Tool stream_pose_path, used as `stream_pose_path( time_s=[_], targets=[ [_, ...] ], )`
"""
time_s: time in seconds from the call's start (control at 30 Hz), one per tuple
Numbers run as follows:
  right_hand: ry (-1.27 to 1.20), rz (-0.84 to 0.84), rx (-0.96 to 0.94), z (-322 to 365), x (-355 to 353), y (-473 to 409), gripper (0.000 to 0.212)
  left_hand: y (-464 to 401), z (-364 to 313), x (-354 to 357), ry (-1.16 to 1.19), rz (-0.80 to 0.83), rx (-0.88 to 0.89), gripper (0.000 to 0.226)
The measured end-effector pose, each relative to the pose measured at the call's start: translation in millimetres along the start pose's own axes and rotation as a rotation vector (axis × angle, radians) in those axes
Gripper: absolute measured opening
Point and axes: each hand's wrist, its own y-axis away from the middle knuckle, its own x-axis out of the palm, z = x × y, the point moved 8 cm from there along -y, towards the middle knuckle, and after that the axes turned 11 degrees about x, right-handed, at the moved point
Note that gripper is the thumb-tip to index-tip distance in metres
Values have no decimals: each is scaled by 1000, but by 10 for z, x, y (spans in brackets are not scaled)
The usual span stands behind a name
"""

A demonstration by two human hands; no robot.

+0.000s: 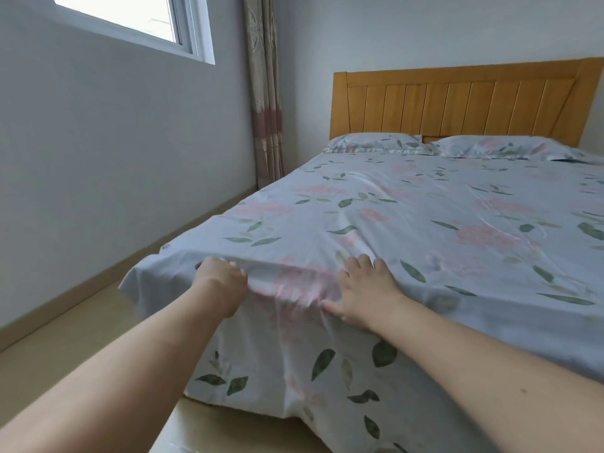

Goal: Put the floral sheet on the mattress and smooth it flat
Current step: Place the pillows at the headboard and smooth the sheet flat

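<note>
The floral sheet [408, 223], pale blue with pink blossoms and green leaves, covers the whole mattress and hangs over its foot edge; the mattress itself is hidden beneath it. Shallow wrinkles run across the middle and near the foot corner. My left hand [220, 284] grips a fold of the sheet at the foot edge near the left corner, fingers curled into the cloth. My right hand [366, 289] lies flat on the sheet just right of it, fingers spread, thumb over the edge.
Two matching floral pillows [376, 143] [500, 147] lie against the wooden headboard [457, 99]. A wall with a window [130, 18] and a curtain [264, 93] runs along the bed's left side, leaving a strip of floor [65, 348] between.
</note>
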Motion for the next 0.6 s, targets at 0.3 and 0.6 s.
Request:
stream_pose_path(
  time_s=[0.3,0.6],
  targets=[
    [166,282,-163,648,-264,-42,29,-96,110,-76,-216,-131,311,24],
    [210,349,-39,710,-848,-91,10,172,800,-367,-140,-221,228,23]
  ],
)
